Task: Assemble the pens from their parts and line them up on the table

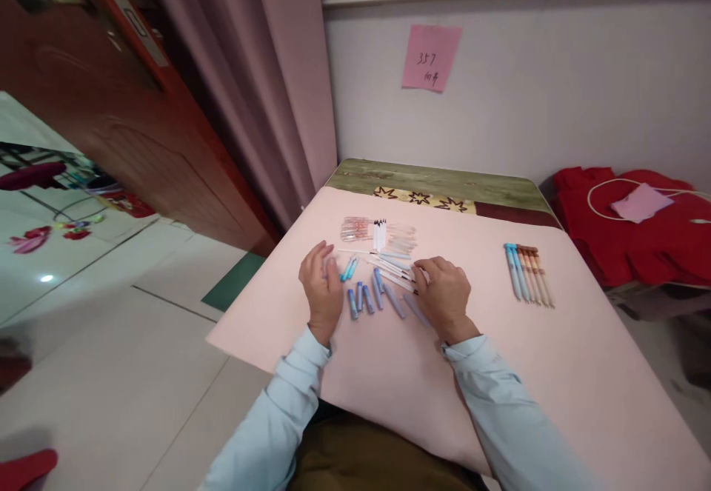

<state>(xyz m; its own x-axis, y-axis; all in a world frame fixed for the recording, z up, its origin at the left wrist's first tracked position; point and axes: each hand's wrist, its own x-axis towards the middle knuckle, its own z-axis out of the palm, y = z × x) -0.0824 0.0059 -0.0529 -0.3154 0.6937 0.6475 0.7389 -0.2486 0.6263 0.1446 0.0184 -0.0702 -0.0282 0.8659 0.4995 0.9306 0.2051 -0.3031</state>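
Note:
My left hand (pixel 322 291) hovers at the left of the pen parts, thumb and fingers apart, nothing visible in it. Beside its thumb lie small turquoise pen parts (pixel 349 269). My right hand (pixel 444 295) is curled, thumb and index closed at the right ends of loose white pen refills (pixel 393 269); its other fingers are hidden. Between the hands lie blue pen grips (pixel 367 298) and bluish pen barrels (pixel 394 302). Farther back are a group of clear pinkish pen parts (pixel 355 229), upright-lying white refills (pixel 379 235) with dark tips, and clear barrels (pixel 403 239).
A row of assembled pens (pixel 527 276), blue and brown-topped, lies on the right of the pink-covered table (pixel 555 372). Red cloth (pixel 589 217) with a white cable is beyond the right edge. A pink note (pixel 432 58) hangs on the wall. A wooden door (pixel 138 143) stands left.

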